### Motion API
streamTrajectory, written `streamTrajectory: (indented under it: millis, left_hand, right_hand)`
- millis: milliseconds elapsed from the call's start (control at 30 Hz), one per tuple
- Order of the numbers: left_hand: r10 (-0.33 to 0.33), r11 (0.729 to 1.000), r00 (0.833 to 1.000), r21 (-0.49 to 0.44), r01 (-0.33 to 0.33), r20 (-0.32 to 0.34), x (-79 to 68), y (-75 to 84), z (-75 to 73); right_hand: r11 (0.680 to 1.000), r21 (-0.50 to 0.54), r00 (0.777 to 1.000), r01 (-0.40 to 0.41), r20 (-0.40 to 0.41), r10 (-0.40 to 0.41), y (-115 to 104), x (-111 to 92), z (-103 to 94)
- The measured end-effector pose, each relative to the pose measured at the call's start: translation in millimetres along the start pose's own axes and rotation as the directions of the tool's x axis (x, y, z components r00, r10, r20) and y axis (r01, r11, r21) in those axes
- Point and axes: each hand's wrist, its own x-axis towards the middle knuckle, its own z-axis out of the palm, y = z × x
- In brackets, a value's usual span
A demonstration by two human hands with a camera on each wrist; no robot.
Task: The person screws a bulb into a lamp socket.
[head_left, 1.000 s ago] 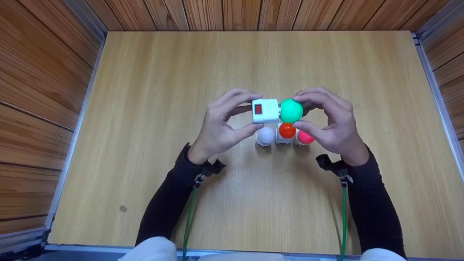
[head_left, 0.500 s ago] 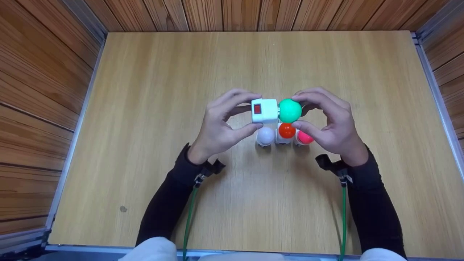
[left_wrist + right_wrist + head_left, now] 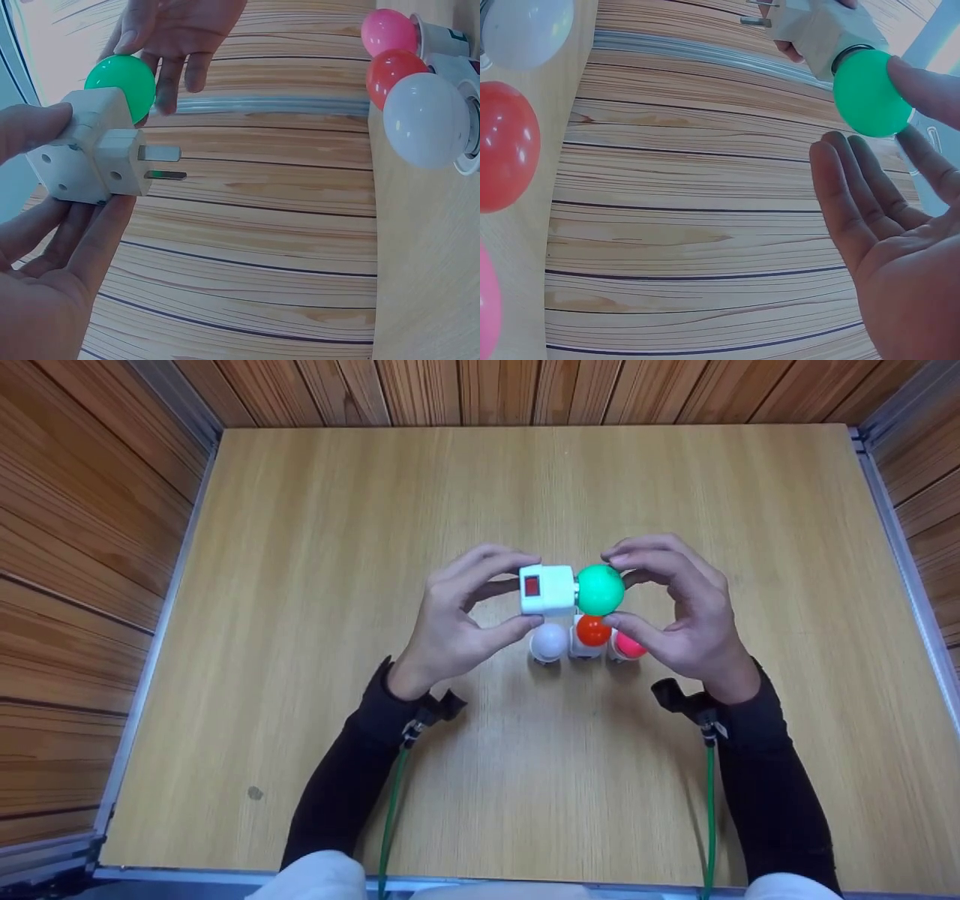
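Note:
A white plug-in lamp socket (image 3: 547, 590) with a red switch is held up above the table by my left hand (image 3: 461, 615), thumb on one side and fingers on the other. Two flat metal prongs (image 3: 161, 154) stick out of it in the left wrist view. A green light bulb (image 3: 600, 589) sits at the socket's end, a bit of its metal base showing between them. Thumb and index finger of my right hand (image 3: 679, 607) pinch the bulb's round end; the other fingers (image 3: 862, 187) stretch out beside it.
Three more bulbs stand on the table (image 3: 300, 585) in white sockets, just nearer to me than the held pair: a white bulb (image 3: 549, 642), a red bulb (image 3: 593, 630) and a pink bulb (image 3: 628, 643). Green cables (image 3: 710, 810) run from both wrists. Wooden walls (image 3: 495, 390) enclose the table.
The fingers of my right hand have shifted slightly up and back around the green bulb. The left hand and the socket have barely moved.

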Motion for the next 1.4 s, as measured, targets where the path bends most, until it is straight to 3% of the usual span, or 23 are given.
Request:
streamTrajectory:
  millis: [267, 567, 1400]
  left_hand:
    - [-0.004, 1.000, 1.000, -0.023, 0.004, -0.005, -0.1, 0.5, 0.8]
    - [-0.002, 1.000, 1.000, -0.023, 0.002, 0.001, 0.5, 0.1, 0.8]
    - [-0.009, 0.999, 1.000, -0.037, 0.009, -0.004, 0.2, 0.7, 1.3]
  right_hand:
    - [0.996, 0.046, 0.996, 0.081, -0.048, -0.079, -0.9, 3.2, 6.6]
    - [0.992, 0.055, 0.992, 0.113, -0.057, -0.110, -4.2, 5.6, 8.7]
    - [0.999, -0.018, 0.999, 0.047, -0.007, -0.048, 0.7, 0.0, 3.1]
